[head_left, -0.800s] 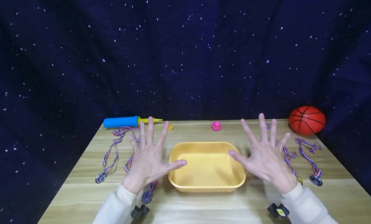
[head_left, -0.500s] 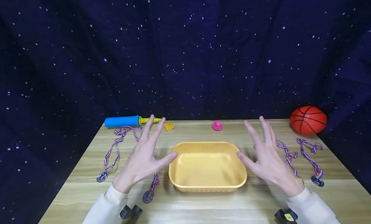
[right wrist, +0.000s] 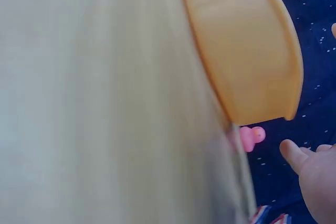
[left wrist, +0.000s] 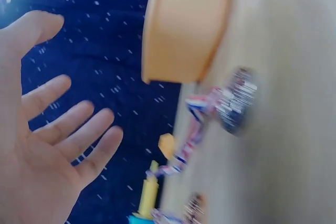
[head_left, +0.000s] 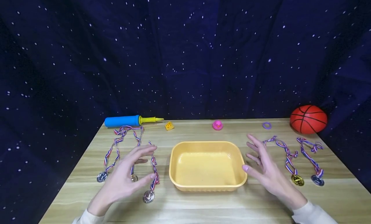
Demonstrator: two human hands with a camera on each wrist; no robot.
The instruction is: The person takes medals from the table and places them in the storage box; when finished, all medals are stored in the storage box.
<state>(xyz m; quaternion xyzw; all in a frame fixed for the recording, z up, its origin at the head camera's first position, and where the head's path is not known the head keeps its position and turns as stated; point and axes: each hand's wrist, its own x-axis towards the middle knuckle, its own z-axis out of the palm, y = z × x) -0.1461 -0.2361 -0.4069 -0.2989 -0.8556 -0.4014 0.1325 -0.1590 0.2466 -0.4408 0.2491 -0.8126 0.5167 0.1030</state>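
Note:
A yellow plastic basin (head_left: 208, 188) sits at the middle of the wooden table. To its left my left hand (head_left: 120, 177) hovers with fingers loosely bent and nothing in them. Below that hand's thumb lies a silver medal (head_left: 148, 196) on a striped ribbon; another medal (head_left: 134, 178) is partly hidden behind the hand. Beside the basin's right side, my right hand (head_left: 271, 175) is held with relaxed fingers and an empty palm. Its thumb tip appears close to the basin's rim; contact is unclear. A gold medal (head_left: 297, 180) lies to its right.
Silver medals (head_left: 102, 176) (head_left: 317, 180) lie at the outer left and right. Along the back are a blue hand pump (head_left: 122, 121), a small yellow block (head_left: 169, 126), a pink rubber duck (head_left: 217, 125), a purple ring (head_left: 267, 125) and a red basketball (head_left: 308, 119). A dark starry curtain hangs behind.
Both hands have come down from a raised, spread-finger pose to lower beside the basin, fingers now bent loosely. The yellow block, purple ring and gold medal have come into fuller view.

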